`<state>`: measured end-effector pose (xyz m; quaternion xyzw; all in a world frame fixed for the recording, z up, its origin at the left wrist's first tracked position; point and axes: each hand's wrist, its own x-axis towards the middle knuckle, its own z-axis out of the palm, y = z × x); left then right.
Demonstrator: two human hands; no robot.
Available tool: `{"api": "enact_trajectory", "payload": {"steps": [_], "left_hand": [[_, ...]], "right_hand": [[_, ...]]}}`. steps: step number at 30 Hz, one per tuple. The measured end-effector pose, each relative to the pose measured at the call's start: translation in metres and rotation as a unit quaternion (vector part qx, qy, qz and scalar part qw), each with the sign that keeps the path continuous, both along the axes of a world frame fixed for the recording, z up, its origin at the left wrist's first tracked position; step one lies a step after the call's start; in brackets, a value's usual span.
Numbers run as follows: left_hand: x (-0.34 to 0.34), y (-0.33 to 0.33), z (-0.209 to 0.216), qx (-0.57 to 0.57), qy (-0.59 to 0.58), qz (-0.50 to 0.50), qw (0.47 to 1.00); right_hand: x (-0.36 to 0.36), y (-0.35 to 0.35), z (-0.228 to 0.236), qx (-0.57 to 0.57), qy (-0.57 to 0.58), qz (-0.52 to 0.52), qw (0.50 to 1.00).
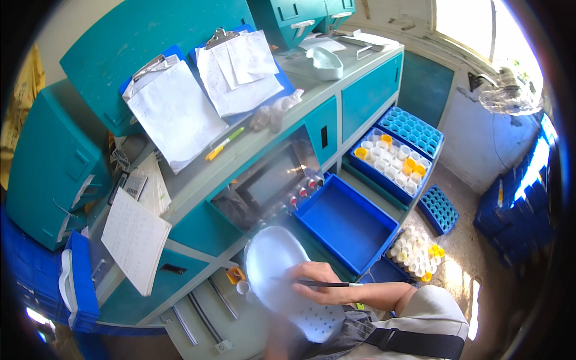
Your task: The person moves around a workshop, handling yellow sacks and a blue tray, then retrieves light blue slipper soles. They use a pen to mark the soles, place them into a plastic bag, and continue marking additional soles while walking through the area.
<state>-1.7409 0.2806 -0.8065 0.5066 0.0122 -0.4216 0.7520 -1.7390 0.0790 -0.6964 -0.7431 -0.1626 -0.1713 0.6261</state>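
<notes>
A white oval dish (273, 255) lies tilted at the lower middle, close to my body. Dark specks show at its near end; whether they are holes or small bits I cannot tell. Over the dish reaches my right hand (318, 281), fingers closed around a slim dark pointed tool (327, 284) whose tip points left across the white surface. My left hand (279, 339) is a blur at the dish's lower left side, its fingers smeared by motion. Just left of the dish are a small white cup (242, 287) and an orange cup (234, 275).
A blue tray (348, 225) sits right of the dish, below a control panel (270, 186). Beyond it, a blue crate (390, 162) holds white and orange cups. More cups (417, 252) stand lower right. Clipboards (240, 72), a notebook (135, 234) and another white dish (325, 63) rest on the counter.
</notes>
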Motion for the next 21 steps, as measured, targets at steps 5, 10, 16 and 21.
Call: {"api": "enact_trajectory", "payload": {"steps": [5,10,16,21], "left_hand": [[0.034,-0.023,0.003,0.009,0.014,0.059,0.998],[0.045,-0.028,0.003,0.017,0.023,0.103,0.994],[0.043,-0.031,0.005,0.019,0.021,0.135,0.99],[0.052,-0.033,0.003,0.021,0.02,0.153,0.988]], "right_hand": [[0.042,-0.025,-0.012,-0.011,0.027,0.087,0.996],[0.066,-0.027,-0.025,0.04,0.041,0.129,0.99],[0.083,-0.037,-0.025,0.009,-0.014,0.115,0.993],[0.099,-0.041,-0.027,0.03,0.002,0.115,0.993]]}}
